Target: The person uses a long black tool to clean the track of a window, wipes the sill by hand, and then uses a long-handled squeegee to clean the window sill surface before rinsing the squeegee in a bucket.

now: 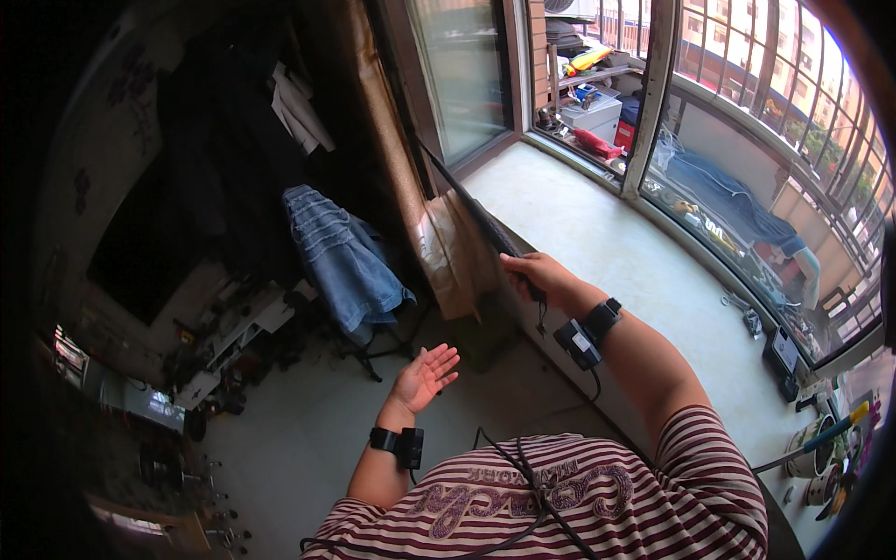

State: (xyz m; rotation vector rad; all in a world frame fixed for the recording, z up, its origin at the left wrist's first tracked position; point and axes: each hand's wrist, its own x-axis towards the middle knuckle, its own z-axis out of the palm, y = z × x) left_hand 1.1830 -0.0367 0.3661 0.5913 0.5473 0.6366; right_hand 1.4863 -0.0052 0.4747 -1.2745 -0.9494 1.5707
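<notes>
My right hand is closed around the thick, textured grip of a long black rod. A short cord hangs from the grip's near end. The rod slants up and left past the curtain, towards the open window sash; its tip is hard to make out against the dark frame. Palm up and fingers spread, my left hand holds nothing above the floor. Black devices are strapped to both my wrists, with a cable running from the right one.
The pale windowsill runs along my right, bearing a black device and potted plants. A denim garment hangs over a chair ahead. A cluttered desk stands left. Beyond the glass lies a barred balcony with stored items.
</notes>
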